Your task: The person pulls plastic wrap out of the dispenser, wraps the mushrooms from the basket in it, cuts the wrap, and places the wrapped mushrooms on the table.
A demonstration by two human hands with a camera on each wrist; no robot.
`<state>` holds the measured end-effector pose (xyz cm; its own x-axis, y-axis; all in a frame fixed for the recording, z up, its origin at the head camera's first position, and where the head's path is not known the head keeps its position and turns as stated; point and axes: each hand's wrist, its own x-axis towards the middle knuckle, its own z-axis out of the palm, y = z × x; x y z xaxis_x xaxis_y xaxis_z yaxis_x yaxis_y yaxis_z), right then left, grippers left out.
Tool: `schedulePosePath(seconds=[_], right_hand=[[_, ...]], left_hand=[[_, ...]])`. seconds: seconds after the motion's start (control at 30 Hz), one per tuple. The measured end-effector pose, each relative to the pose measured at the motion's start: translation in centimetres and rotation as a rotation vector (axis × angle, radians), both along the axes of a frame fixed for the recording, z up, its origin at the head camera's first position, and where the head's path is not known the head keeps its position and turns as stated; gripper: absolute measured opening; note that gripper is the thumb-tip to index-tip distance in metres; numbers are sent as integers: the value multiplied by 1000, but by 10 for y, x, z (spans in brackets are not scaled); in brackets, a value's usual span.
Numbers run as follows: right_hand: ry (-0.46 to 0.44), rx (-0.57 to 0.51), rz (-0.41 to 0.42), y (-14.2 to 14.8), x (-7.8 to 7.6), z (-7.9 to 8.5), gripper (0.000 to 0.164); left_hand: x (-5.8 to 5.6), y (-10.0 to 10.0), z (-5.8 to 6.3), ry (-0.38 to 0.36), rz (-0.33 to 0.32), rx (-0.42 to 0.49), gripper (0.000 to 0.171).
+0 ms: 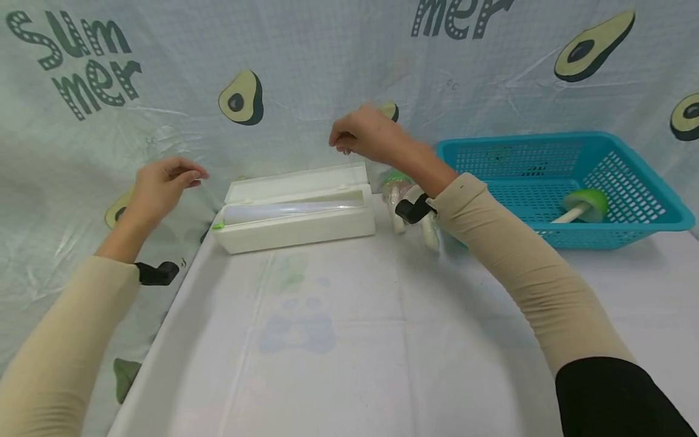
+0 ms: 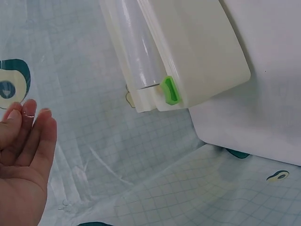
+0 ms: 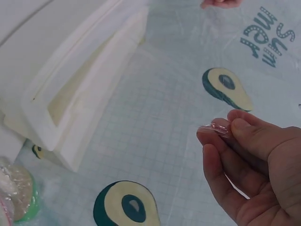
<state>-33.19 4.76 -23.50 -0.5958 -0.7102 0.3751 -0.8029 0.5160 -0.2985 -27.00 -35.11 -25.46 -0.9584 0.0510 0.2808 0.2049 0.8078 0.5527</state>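
Observation:
Clear cling film [image 3: 214, 128] is pinched between the thumb and fingertips of my right hand [image 1: 371, 136], raised above the right end of a white film dispenser box [image 1: 297, 227]. My left hand [image 1: 164, 185], up beyond the box's left end, pinches a thin clear edge of film [image 2: 29, 114] between thumb and fingers. The stretch between the hands is nearly invisible. The box's lid [image 1: 297, 182] stands open at the back. Inside lies a film roll [image 1: 289, 210], with a green slider [image 2: 170, 90] at the left end.
Right of the box lie green-topped, white-handled things [image 1: 394, 188] in clear film, partly behind my right forearm. A blue basket [image 1: 650, 233] on the right holds a similar green-domed piece [image 1: 588, 205]. An avocado-print sheet [image 1: 306, 73] hangs behind the white table [image 1: 355, 340].

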Motion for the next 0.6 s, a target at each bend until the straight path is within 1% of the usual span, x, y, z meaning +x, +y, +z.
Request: schedulePosePath(seconds=[0.17, 0.33, 0.4, 0.53, 0.6], right_hand=[[20, -51, -1, 2, 3, 4, 22], [34, -92, -17, 1, 6, 11, 21], [50, -106, -26, -1, 7, 15, 19], [81, -143, -41, -3, 9, 23, 19], [109, -161, -40, -3, 10, 28, 20]], left_hand=[[5, 2, 10, -3, -32, 71, 29], [10, 1, 20, 18, -24, 47, 30], [12, 0, 24, 23, -15, 36, 30], [13, -1, 33, 34, -13, 45, 28], [15, -1, 38, 44, -12, 38, 28]])
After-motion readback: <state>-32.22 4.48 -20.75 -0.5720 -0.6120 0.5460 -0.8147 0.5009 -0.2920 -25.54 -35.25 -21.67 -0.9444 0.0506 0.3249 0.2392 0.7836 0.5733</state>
